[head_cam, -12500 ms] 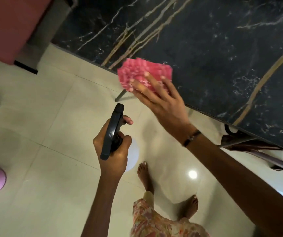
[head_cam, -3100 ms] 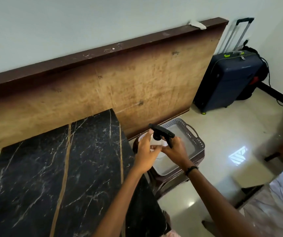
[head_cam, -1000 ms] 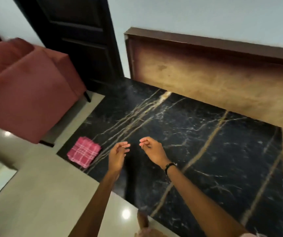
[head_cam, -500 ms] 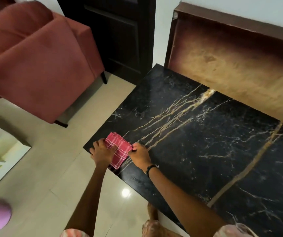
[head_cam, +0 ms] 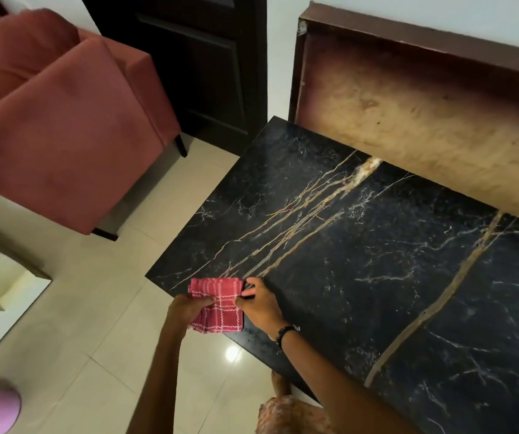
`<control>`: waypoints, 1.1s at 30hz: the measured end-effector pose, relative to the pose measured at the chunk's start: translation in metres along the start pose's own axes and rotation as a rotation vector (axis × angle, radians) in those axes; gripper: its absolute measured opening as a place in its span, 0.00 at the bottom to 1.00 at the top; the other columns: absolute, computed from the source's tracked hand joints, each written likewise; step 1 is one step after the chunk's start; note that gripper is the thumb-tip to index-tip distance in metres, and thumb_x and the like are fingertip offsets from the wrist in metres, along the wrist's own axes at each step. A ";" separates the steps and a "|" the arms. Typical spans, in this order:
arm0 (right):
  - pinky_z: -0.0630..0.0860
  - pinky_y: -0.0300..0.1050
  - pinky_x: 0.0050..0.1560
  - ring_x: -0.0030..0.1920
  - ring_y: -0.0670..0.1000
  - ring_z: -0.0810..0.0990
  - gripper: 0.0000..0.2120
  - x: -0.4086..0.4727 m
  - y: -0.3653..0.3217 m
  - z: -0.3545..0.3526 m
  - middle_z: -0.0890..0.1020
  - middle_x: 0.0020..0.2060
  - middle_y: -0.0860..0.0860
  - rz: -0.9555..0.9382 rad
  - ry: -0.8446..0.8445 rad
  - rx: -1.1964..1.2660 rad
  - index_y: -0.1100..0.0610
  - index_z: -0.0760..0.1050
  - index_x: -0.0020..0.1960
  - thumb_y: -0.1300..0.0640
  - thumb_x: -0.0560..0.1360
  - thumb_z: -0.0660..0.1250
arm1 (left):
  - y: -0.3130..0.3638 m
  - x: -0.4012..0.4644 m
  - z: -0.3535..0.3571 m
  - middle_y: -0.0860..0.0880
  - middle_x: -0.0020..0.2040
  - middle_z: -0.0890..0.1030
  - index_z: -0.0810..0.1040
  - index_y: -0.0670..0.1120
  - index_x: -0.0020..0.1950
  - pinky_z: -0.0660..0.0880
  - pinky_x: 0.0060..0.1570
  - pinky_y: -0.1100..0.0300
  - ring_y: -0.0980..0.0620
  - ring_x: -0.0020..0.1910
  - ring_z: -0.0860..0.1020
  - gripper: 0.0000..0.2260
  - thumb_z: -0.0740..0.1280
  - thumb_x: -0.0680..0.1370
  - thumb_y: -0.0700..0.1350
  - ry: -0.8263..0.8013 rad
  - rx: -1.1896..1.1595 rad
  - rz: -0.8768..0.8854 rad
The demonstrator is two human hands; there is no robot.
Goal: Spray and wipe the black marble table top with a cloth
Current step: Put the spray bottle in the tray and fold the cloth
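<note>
Cloth (head_cam: 217,305), pink-red with a white check, is held between both hands at the near left corner of the black marble tabletop (head_cam: 361,261), its lower part hanging past the edge over the tiled floor (head_cam: 101,324). The left hand (head_cam: 187,308) grips its left side with fingers curled over the fabric; the right hand (head_cam: 259,303) pinches its right edge, a dark wristband (head_cam: 284,332) on that wrist. A red armchair (head_cam: 57,126) stands well apart to the left.
</note>
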State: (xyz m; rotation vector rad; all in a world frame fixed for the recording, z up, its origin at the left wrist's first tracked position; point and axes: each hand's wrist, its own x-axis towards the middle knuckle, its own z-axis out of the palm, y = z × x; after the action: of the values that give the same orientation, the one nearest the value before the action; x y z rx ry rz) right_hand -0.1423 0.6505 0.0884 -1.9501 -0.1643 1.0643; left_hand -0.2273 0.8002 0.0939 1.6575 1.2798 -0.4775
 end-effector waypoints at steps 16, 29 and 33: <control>0.79 0.48 0.56 0.57 0.54 0.81 0.18 -0.122 0.118 -0.189 0.83 0.56 0.56 -0.007 -0.076 0.972 0.58 0.76 0.62 0.58 0.73 0.71 | 0.090 -0.143 0.191 0.46 0.48 0.83 0.77 0.50 0.52 0.76 0.40 0.58 0.50 0.46 0.82 0.14 0.74 0.69 0.45 -0.292 -0.352 0.265; 0.80 0.47 0.52 0.55 0.54 0.83 0.21 -0.338 0.353 -0.460 0.84 0.55 0.53 -0.122 0.455 0.917 0.53 0.75 0.63 0.58 0.71 0.72 | 0.133 -0.354 0.551 0.49 0.49 0.78 0.63 0.50 0.58 0.75 0.37 0.60 0.53 0.44 0.78 0.15 0.66 0.76 0.40 -0.519 -0.374 0.432; 0.81 0.43 0.46 0.51 0.54 0.84 0.23 -0.398 0.427 -0.522 0.85 0.52 0.53 -0.067 0.612 0.868 0.51 0.76 0.62 0.54 0.68 0.73 | 0.121 -0.402 0.652 0.47 0.50 0.76 0.61 0.50 0.52 0.77 0.35 0.65 0.55 0.43 0.78 0.15 0.62 0.76 0.34 -0.655 -0.283 0.488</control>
State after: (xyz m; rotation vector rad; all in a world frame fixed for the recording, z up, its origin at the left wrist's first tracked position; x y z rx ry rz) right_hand -0.1249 -0.1307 0.1399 -1.3553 0.4916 0.3372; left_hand -0.1168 0.0342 0.1491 1.3443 0.4182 -0.4567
